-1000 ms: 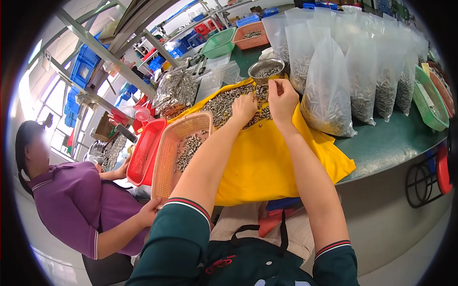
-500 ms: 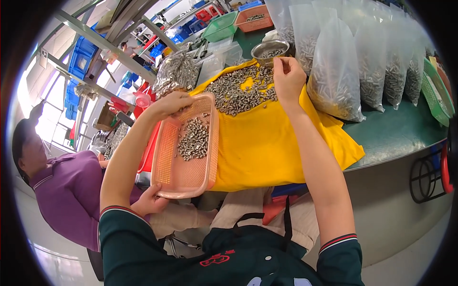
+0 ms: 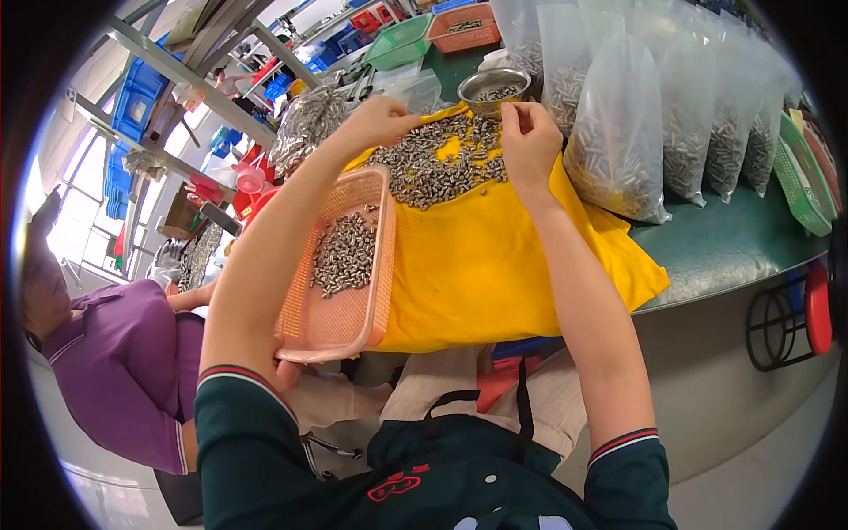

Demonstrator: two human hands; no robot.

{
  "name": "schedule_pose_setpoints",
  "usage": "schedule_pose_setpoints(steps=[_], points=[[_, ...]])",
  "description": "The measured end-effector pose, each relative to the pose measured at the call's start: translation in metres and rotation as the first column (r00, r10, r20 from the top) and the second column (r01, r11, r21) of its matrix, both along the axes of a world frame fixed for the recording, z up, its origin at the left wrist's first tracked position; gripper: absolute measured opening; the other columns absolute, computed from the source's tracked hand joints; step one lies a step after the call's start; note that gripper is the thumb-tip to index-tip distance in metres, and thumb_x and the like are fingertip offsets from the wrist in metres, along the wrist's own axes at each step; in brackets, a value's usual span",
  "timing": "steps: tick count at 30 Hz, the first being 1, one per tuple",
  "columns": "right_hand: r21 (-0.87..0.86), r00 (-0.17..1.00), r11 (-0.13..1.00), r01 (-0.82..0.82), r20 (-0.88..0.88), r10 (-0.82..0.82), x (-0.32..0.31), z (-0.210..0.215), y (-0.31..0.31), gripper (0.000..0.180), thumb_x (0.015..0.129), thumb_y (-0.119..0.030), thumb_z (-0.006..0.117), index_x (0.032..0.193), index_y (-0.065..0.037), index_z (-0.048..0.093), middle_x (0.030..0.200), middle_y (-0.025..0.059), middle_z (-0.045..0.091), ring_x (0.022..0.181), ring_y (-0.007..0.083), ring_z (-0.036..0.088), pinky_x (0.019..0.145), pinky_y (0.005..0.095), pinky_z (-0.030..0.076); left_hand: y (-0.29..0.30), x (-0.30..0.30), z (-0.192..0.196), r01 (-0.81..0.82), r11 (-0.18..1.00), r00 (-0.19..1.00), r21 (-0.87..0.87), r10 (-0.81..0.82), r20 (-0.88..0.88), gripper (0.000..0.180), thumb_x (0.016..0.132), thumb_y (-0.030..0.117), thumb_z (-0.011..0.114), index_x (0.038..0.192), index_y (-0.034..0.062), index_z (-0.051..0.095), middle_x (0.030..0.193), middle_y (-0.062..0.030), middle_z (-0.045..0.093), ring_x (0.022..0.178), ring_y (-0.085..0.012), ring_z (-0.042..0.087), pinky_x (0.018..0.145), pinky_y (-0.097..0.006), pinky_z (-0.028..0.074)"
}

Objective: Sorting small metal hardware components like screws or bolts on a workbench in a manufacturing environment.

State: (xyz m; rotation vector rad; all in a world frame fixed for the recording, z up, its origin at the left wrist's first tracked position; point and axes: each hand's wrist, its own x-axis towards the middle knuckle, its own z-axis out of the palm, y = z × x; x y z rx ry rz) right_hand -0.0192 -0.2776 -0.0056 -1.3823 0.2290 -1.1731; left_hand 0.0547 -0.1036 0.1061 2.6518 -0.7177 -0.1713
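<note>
Left hand [image 3: 382,119] moved from pink tray [image 3: 340,305] to metal parts [image 3: 437,159].

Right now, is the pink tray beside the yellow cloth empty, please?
No, the pink tray holds a heap of small metal parts near its middle.

A single head-worn fisheye view looks steeply down and forward from close above the person's own forearms, onto the bench [image 3: 742,238] edge; straight lines bend toward its dark round rim.

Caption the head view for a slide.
Both hands, left and right, work a pile of small metal parts on yellow cloth beside a pink tray.
</note>
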Motion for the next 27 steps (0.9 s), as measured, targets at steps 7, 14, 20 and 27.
schedule_pose_setpoints(steps=[7,14,20,27], points=[[-0.135,0.999,0.990,0.048,0.015,-0.046,0.003,0.000,0.014,0.013,0.076,-0.016,0.062,0.073,-0.004,0.060,0.063,0.0095,0.060,0.055,0.0231,0.059,0.053,0.0315,0.044,-0.075,0.046,-0.036,-0.338,0.914,0.923,0.226,0.276,0.267,0.032,0.071,0.020,0.060,0.097,0.0020,0.061,0.105,-0.0176,0.059,0.099,-0.0311,0.057,0.083,-0.037,0.047],[-0.229,0.991,0.966,0.123,0.083,-0.107,0.003,-0.006,0.008,0.011,0.076,-0.015,0.061,0.074,-0.005,0.058,0.065,0.0102,0.060,0.056,0.0261,0.058,0.052,0.0330,0.045,-0.092,0.002,-0.112,-0.415,0.909,0.856,-0.042,0.405,0.320,0.018,0.076,0.015,0.055,0.088,0.0024,0.061,0.095,-0.0160,0.060,0.094,-0.0321,0.056,0.077,-0.041,0.046],[-0.217,0.988,0.965,0.144,0.094,-0.126,0.005,-0.007,0.008,0.012,0.076,-0.016,0.061,0.074,-0.004,0.059,0.065,0.0093,0.060,0.055,0.0233,0.058,0.052,0.0312,0.045,-0.094,-0.020,-0.159,-0.197,0.962,0.687,-0.190,0.273,0.673,0.015,0.074,0.019,0.056,0.078,0.0047,0.054,0.088,-0.0129,0.052,0.089,-0.0305,0.048,0.072,-0.044,0.040],[-0.211,0.994,0.973,0.096,0.076,-0.082,0.002,-0.006,0.005,0.011,0.076,-0.015,0.061,0.074,-0.005,0.058,0.065,0.0106,0.060,0.057,0.0264,0.059,0.052,0.0330,0.045,-0.033,-0.010,-0.146,-0.205,0.975,0.707,-0.089,0.211,0.675,0.011,0.077,0.020,0.054,0.077,0.0092,0.057,0.081,-0.0098,0.056,0.082,-0.0280,0.053,0.068,-0.044,0.042]])
